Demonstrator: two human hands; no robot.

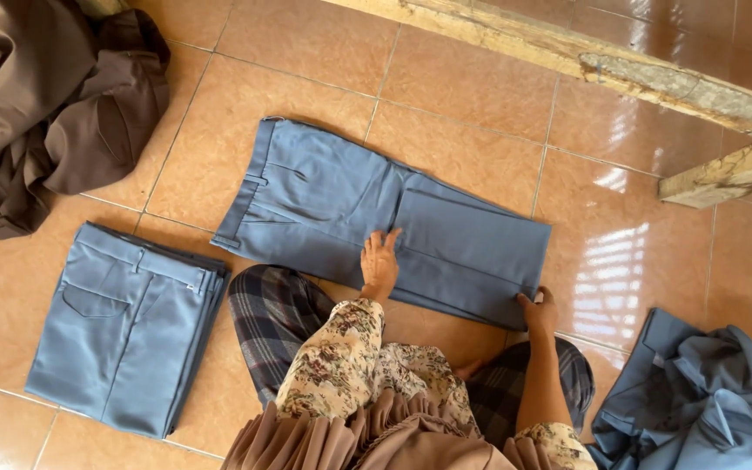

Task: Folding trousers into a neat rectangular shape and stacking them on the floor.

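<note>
- The grey-blue trousers (367,222) lie flat on the tiled floor (480,148), already doubled over once, with the waistband toward the upper left and the folded end toward the right.
- The left hand (379,261) rests open, palm down and fingers spread, on the middle of the cloth near the fold line; it grips nothing and only presses.
- The right hand (537,312) is at the lower right corner of the trousers, its fingers curled onto the edge of the cloth; whether it pinches the layers or merely pins them cannot be told.
- To do the fold well, the pressing palm ought to hold the crease flat while the corner hand keeps the leg edges in line, so the layers do not skew.
- Smoothing from the middle out toward the folded end would likely drive wrinkles off the edge.
- A stack of folded trousers (124,331) lies at the left, apart from the piece in hand, with bare tile between.
- A brown garment heap (41,104) fills the upper left corner, and a loose grey-blue pile (698,400) sits at the lower right, near the right forearm.
- Wooden beams (620,70) cross the top right, well beyond the trousers; open tile remains above and to the right.
</note>
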